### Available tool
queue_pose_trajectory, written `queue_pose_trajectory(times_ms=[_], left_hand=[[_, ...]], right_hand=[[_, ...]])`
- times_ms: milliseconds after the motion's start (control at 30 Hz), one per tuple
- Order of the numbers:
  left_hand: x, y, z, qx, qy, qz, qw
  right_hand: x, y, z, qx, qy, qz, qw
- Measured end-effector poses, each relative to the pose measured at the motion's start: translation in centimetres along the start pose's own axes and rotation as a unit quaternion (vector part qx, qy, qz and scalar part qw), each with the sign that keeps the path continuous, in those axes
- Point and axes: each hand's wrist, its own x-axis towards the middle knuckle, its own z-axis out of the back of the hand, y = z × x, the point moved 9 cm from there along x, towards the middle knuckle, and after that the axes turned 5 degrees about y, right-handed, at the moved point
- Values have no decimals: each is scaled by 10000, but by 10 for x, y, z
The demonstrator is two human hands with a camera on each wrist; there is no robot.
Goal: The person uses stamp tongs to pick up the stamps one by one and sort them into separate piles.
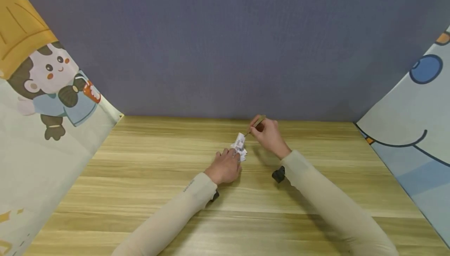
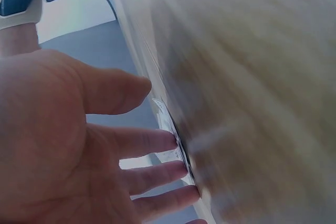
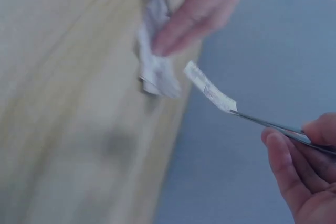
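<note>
the right hand (image 1: 270,135) pinches tweezers (image 1: 260,120) whose tips hold a paper strip (image 3: 211,88); the left hand (image 1: 224,167), fingers outstretched, touches white papers (image 3: 157,77) on the wooden table (image 1: 140,170).

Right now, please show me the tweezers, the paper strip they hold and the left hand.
Tweezers (image 3: 265,121): right wrist view, metal prongs.
Paper strip (image 3: 211,91): right wrist view, its middle.
Left hand (image 1: 226,167): head view, its back.

Your slim metal tweezers (image 1: 260,120) slanting, tips pinching end of narrow, slightly curving white printed paper strip (image 3: 210,88); white printed paper pieces (image 1: 242,155) lying on wood-grain table (image 1: 158,146).
</note>
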Motion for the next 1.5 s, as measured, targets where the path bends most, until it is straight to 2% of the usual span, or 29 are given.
queue_pose_trajectory(times_ms=[300,500,633,800,1067,1233,1500], left_hand=[[-9,5,-6,-88,38,32,9999],[-16,11,-6,-102,82,108,9999],[-21,12,-7,-105,85,83,9999],[-26,12,-10,-251,159,-23,9996],[-33,12,-14,-345,293,-203,9988],[-38,11,-16,-460,326,-306,9979],[-47,8,-18,-376,270,-448,9979]], right_hand=[[-11,39,40,-432,-399,906,9941],[-22,48,55,-675,-438,1008,9916],[-28,39,61,-823,-429,841,9921],[-35,20,59,-873,-194,458,9949],[-42,-20,43,-765,424,-322,9956],[-47,-40,33,-729,594,-763,9926],[-58,-52,24,-826,661,-1006,9893]])
